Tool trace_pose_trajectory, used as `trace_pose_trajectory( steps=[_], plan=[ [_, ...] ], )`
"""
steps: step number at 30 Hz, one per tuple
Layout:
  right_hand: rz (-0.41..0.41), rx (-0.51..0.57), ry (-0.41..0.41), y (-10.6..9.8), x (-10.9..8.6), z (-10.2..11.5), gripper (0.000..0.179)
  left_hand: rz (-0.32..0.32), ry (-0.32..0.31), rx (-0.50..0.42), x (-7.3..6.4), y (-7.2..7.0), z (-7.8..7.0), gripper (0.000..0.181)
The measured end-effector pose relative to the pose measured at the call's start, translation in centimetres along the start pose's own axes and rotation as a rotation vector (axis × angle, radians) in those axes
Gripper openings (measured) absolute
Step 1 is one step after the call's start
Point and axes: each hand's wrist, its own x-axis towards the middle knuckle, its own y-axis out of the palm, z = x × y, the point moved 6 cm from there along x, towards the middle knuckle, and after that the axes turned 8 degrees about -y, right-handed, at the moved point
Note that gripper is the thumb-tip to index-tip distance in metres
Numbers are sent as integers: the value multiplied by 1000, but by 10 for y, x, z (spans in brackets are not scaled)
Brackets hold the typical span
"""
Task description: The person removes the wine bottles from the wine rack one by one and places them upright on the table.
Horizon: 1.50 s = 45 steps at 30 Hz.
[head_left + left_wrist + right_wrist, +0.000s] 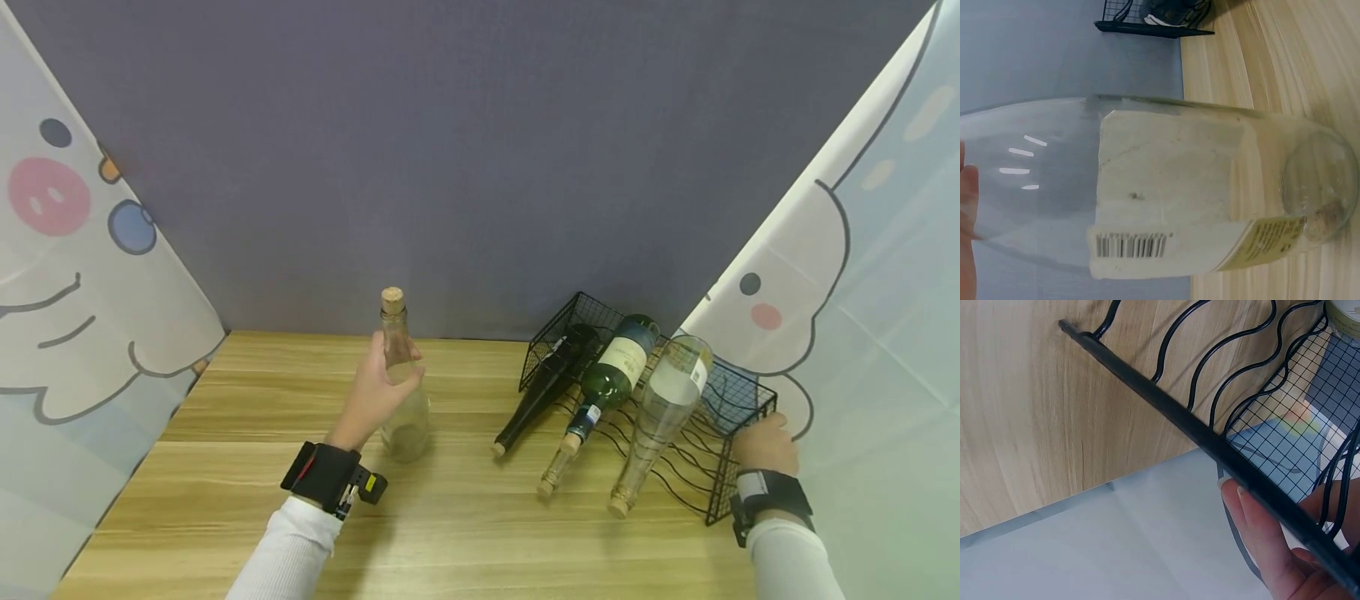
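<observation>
My left hand (pixel 381 385) grips a clear glass bottle (pixel 407 425) around its shoulder. The bottle stands nearly upright over the table, a cork (pixel 392 300) in its mouth. In the left wrist view its torn label (pixel 1166 169) and barcode show, and the fingers (pixel 967 200) appear at the left edge. On the right, my right hand (pixel 767 446) holds the end of a black wire wine rack (pixel 723 467). The right wrist view shows fingertips (pixel 1254 512) behind the rack's end bar (pixel 1179 415), with the thumb at the wires.
Several corked bottles lie in the rack, necks toward me: a dark bottle (pixel 551 379), a green labelled bottle (pixel 609 383), a clear bottle (pixel 663 408), and another clear neck (pixel 555 473) below the green one. A grey wall (pixel 450 167) and printed side curtains (pixel 900 292) border the wooden table (pixel 480 533).
</observation>
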Motion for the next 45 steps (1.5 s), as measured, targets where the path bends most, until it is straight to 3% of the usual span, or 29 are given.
trace_pose_trajectory(
  steps=[3,12,21,45],
  plan=[
    [11,2,0,-1,-1,0,50,4,6,13,1,1,0,42],
    [-1,-6,-14,0,0,0,45,3,47,8,8,-1,20,41],
    [6,1,4,1,1,0,43,-3,20,-9,11,-7,25,43],
    [29,-11,-13,1,0,0,48,-112,6,-6,18,-29,35,40]
  ],
)
